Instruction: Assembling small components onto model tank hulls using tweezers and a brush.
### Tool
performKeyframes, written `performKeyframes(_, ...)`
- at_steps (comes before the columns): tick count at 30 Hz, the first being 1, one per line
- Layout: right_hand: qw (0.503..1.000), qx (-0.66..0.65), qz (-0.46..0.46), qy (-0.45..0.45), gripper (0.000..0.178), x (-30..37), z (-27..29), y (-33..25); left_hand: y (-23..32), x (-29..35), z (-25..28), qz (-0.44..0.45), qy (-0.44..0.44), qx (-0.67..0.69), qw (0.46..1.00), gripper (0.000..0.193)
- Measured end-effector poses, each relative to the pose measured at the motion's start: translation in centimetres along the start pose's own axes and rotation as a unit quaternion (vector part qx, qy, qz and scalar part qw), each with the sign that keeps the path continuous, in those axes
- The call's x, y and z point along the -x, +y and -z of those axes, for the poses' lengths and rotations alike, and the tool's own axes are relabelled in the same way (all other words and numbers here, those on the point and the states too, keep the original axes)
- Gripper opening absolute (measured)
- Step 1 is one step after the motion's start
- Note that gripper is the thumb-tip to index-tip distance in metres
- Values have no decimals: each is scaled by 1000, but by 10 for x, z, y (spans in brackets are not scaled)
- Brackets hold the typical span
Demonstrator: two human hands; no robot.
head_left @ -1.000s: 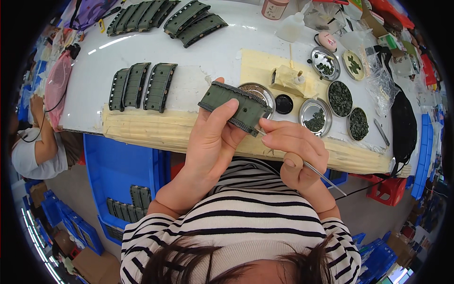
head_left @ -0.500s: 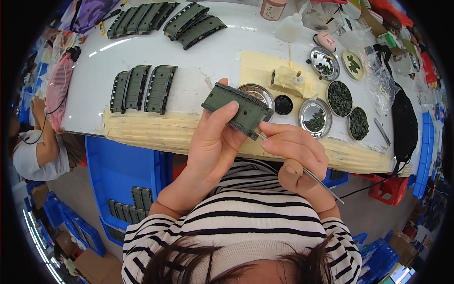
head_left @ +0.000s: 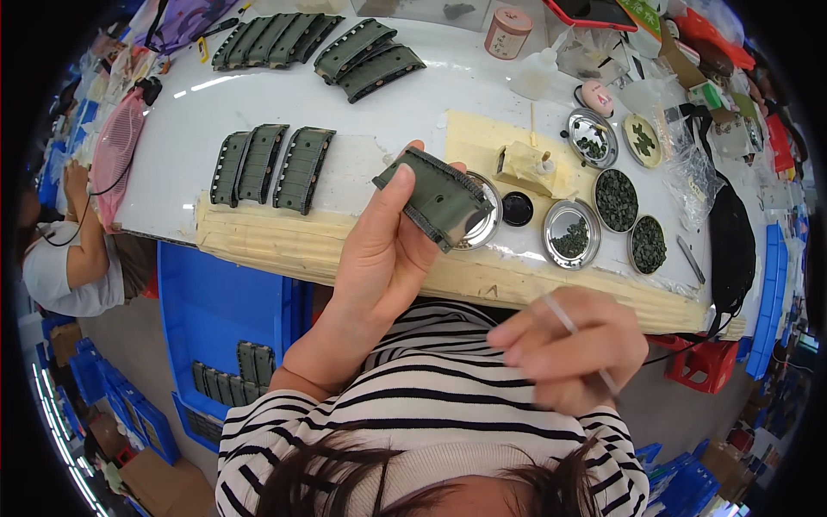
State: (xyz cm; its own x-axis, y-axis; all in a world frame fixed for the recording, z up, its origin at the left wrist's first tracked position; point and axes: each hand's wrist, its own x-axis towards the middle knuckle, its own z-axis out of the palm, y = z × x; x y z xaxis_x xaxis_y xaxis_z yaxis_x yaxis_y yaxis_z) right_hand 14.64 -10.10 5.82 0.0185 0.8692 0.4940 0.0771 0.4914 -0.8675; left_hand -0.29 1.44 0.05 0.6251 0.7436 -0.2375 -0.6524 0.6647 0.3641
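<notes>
A dark green curved panel [head_left: 438, 196] with ridged edges and a small hole sits tilted above the table's near edge. My left hand [head_left: 383, 254] is closed on it, thumb across the face and fingers behind. To the right and nearer my body, my right hand [head_left: 586, 349] is smeared by motion. A thin pale metal tool [head_left: 562, 314] runs through its fingers, apart from the panel; its exact kind is unclear. Partly behind the panel is a round metal dish [head_left: 484, 226]. Another metal dish [head_left: 572, 250] with small green bits stands to its right.
Similar green panels [head_left: 303, 170] lie on the white table, with more at the back left. Two bowls of dark green chips [head_left: 618, 200], a black lid [head_left: 517, 208] and a taped block [head_left: 525, 170] stand right. A blue bin [head_left: 226, 302] is below left. Another person's arm [head_left: 84, 250] shows at far left.
My right hand, with the metal tool, has moved away from the panel, toward the right and my body. My left hand still holds the panel. The view has shifted slightly.
</notes>
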Motion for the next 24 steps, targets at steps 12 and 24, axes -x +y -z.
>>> performKeyframes(12, 970, -169, 173, 9, 26, -15, -30, -34, 9, -16, 14, 155, -84, 312, 934, 70)
performKeyframes(24, 966, -199, 160, -47, 20, -23, -28, -43, 12, -21, -6, 153, -3, 274, 950, 54)
